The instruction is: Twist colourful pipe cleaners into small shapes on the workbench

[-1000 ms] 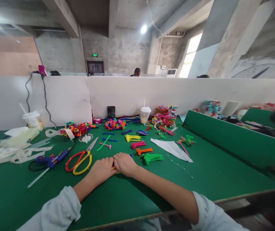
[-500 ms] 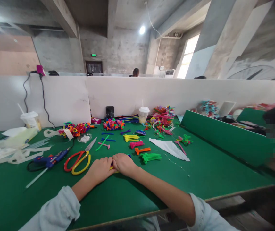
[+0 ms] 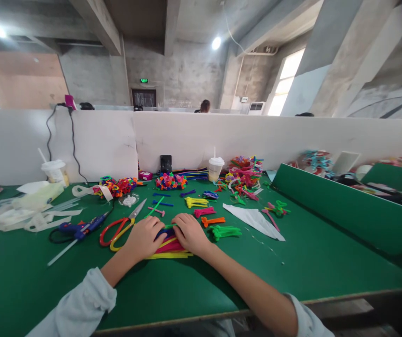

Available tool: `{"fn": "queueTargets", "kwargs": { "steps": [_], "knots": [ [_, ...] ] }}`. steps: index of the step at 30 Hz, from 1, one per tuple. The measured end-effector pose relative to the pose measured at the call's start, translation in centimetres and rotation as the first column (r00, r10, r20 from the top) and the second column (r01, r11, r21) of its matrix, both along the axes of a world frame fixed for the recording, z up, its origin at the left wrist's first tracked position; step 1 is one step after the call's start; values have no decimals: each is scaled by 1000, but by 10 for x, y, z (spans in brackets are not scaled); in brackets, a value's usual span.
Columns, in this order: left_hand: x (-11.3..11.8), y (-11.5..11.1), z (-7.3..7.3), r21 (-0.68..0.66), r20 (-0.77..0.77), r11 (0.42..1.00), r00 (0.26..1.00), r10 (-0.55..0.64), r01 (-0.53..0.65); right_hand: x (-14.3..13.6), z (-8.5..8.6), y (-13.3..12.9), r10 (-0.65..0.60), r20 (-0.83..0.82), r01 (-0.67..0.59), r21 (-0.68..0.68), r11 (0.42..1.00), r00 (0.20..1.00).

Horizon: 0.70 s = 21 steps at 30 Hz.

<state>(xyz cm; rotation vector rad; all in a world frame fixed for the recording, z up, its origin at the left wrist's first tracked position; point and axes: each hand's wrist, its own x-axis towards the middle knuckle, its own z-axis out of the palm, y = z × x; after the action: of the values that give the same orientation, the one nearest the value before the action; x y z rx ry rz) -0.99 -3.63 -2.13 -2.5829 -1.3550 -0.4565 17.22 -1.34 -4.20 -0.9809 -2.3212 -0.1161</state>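
A bundle of fuzzy pipe cleaners [image 3: 171, 247] in yellow, red, blue and green lies on the green table in front of me. My left hand [image 3: 145, 236] curls over its left part, thumb pointing inward. Over the right part bend the fingers of my right hand [image 3: 191, 234]; the fingertips are partly hidden. Just left of my left hand are scissors [image 3: 118, 231] with one red and one yellow handle. Beyond my hands lie small bunches of folded pipe cleaners: yellow [image 3: 197, 202], pink [image 3: 204, 212], orange [image 3: 212, 221] and green [image 3: 225, 232].
A blue glue gun [image 3: 83, 228] with a glue stick lies at left, near plastic bags [image 3: 11, 210]. Lidded cups [image 3: 216, 169] and colourful pipe-cleaner piles [image 3: 245, 173] stand along the white partition [image 3: 274, 140]. A white paper piece [image 3: 253, 221] and a green divider [image 3: 334, 206] are at right.
My hands have moved apart from their touching position, and the multicoloured pipe cleaners now show between and below them. The view has shifted slightly left.
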Motion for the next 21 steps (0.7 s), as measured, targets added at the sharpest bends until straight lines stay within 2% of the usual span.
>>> {"fn": "queueTargets", "kwargs": {
  "steps": [4,8,15,21],
  "knots": [
    [1,-2,1,8,-39,1000,999,-27,28,1,1,-1,88,-23,-88,-11,996,996],
    [4,-2,-1,28,-39,999,999,-16,17,0,0,-3,148,20,-148,-9,989,989],
    [2,-2,-3,82,-69,996,997,31,-26,0,-3,0,106,45,-105,-11,994,993],
    [2,0,-6,164,-21,985,999,50,-46,0,-3,1,118,-16,-117,37,992,993]
  ]
}}
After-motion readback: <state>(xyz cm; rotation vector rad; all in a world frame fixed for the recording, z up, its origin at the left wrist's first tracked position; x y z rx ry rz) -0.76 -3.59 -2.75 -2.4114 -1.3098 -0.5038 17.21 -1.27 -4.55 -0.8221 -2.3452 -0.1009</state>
